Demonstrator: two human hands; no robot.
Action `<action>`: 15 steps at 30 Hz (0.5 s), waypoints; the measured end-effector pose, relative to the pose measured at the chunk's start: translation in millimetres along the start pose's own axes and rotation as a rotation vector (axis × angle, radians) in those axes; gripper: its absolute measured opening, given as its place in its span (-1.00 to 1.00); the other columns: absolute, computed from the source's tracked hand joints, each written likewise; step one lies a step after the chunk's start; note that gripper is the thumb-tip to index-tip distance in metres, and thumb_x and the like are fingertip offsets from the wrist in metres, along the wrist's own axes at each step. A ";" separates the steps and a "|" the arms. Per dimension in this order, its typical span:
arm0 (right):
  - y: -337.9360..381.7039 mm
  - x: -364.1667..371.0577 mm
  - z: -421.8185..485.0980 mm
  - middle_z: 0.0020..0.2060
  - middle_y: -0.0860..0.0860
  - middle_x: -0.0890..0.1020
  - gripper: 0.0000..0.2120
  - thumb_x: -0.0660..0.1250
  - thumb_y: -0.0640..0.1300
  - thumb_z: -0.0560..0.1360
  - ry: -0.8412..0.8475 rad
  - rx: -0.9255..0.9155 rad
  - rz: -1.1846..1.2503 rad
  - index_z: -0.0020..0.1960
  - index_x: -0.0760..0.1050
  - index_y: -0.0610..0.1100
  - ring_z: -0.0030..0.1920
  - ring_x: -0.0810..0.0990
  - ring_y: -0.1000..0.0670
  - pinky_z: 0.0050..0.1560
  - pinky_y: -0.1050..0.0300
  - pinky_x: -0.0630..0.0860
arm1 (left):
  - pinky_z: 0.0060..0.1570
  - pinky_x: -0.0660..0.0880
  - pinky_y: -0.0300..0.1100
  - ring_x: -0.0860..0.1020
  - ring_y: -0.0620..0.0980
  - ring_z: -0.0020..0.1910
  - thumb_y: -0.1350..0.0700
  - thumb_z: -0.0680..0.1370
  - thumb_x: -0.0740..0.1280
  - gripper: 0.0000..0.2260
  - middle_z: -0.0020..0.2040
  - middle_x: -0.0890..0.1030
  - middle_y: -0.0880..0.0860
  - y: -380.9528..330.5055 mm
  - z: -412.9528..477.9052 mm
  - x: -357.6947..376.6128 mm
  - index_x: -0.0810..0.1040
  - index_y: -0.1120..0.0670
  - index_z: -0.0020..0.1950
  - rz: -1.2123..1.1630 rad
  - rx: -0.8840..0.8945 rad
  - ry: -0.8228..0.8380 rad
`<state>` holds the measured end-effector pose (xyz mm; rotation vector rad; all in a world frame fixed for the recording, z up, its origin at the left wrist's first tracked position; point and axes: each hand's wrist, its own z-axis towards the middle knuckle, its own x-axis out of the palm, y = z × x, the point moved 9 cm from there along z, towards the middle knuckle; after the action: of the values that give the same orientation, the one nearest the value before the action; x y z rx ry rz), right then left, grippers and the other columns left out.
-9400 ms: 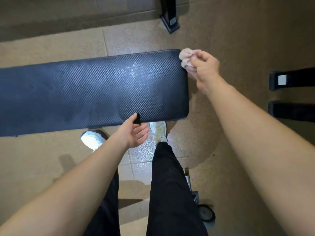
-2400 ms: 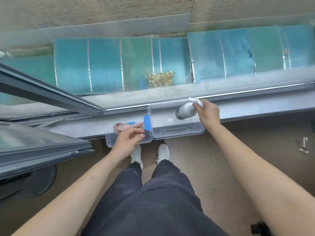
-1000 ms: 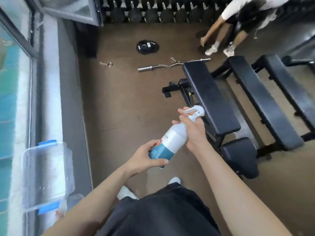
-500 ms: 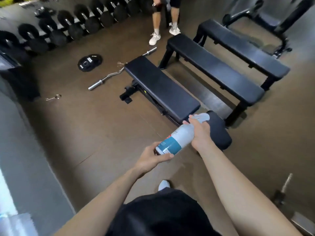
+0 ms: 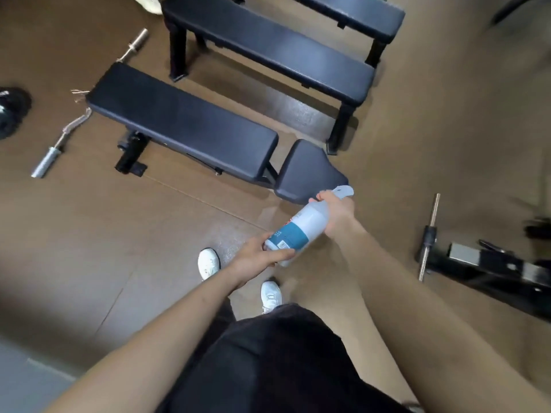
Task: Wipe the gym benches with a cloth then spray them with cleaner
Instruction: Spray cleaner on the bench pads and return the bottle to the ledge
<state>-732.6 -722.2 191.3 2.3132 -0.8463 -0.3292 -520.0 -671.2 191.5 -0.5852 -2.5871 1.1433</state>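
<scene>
A white spray bottle [image 5: 301,231] with a teal label lies tilted between both hands, nozzle pointing up-right. My right hand [image 5: 338,213] grips its neck at the trigger head. My left hand [image 5: 262,256] holds its base. Just beyond the nozzle stands the nearest black bench [image 5: 185,123], with its small seat pad [image 5: 307,171] closest to the bottle. Behind it a second flat bench [image 5: 268,46] runs parallel, and a third bench [image 5: 351,10] sits further back. No cloth is in view.
A curl bar [image 5: 65,135] lies on the brown floor left of the nearest bench, a weight plate [image 5: 12,111] at the far left. Black equipment with a steel rod [image 5: 429,236] sits at the right. My white shoes [image 5: 208,262] stand below the bottle.
I have stepped closer to the benches and my view has tilted down. Both hands still hold the bottle, now near the seat pad. Earlier my right hand wiped a bench with the cloth.
</scene>
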 end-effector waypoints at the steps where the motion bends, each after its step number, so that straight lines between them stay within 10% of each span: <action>1: -0.6 4.5 1.0 -0.08 -0.07 0.67 -0.76 0.43 -0.27 0.52 -0.010 -0.007 0.013 0.15 0.48 -0.17 -0.23 0.74 -0.06 -0.20 0.06 0.62 | -0.14 0.53 -0.34 0.64 -0.24 -0.16 0.03 0.47 0.56 -0.70 -0.14 0.70 -0.13 -2.4 4.6 -5.5 0.61 -0.04 0.17 0.009 0.001 0.021; 10: 9.6 83.5 -2.9 -0.28 -0.08 0.62 -0.89 0.41 -0.21 0.53 -0.178 -0.125 0.048 -0.07 0.49 -0.20 -0.34 0.69 -0.05 -0.18 0.00 0.65 | -0.18 0.51 -0.39 0.63 -0.25 -0.21 0.21 0.44 0.58 -0.71 -0.20 0.70 -0.16 -27.2 33.7 -105.3 0.62 -0.02 0.08 0.066 0.058 0.129; 15: 8.5 179.4 -8.1 -0.11 -0.12 0.67 -0.79 0.45 -0.23 0.52 -0.097 -0.079 -0.016 0.12 0.51 -0.15 -0.31 0.73 -0.06 -0.21 0.00 0.68 | 0.02 0.60 -0.24 0.69 -0.11 -0.03 -0.06 0.34 0.64 -0.53 -0.02 0.72 -0.06 -26.5 34.4 -177.6 0.61 -0.02 0.18 0.036 0.007 0.112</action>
<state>-596.8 -839.6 200.7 2.2463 -0.8466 -0.4765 -382.4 -790.7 176.9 -0.6768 -2.4864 1.0973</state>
